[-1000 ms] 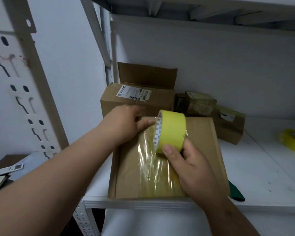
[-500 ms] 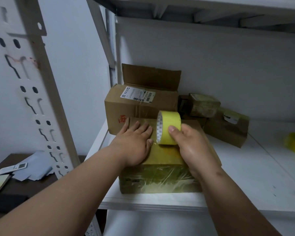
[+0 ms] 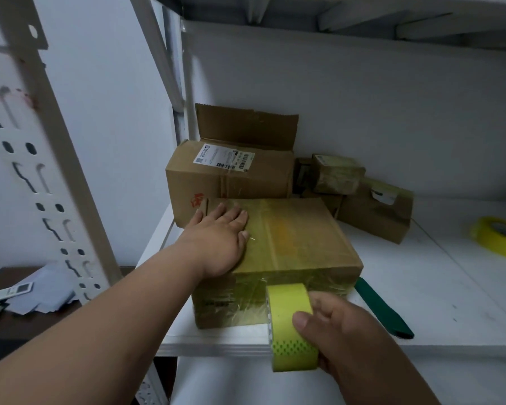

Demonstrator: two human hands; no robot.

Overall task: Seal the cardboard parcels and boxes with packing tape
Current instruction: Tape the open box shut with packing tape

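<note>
Cardboard parcel [image 3: 298,244] at the centre of the frame, lying flat on the white shelf [image 3: 438,290] near its front edge, its top and near side covered in glossy yellowish tape. Left hand [image 3: 219,241] rests palm down on the left part of the parcel's top, fingers [image 3: 231,213] straight and close together. Right hand [image 3: 342,331], at lower centre-right, grips a yellow tape roll [image 3: 291,325] held on edge just in front of the parcel's near side, thumb on the roll's outer band and the other fingers curled behind it. A strip of tape runs from the roll up onto the parcel. Behind the parcel, at upper centre, stands a larger box [image 3: 231,176] with one flap raised and a printed label; smaller wrapped parcels [image 3: 360,194] lie to its right. A green-handled tool [image 3: 383,311] lies on the shelf just right of the parcel. A second tape roll [image 3: 500,235] sits at the right edge of the frame.
</note>
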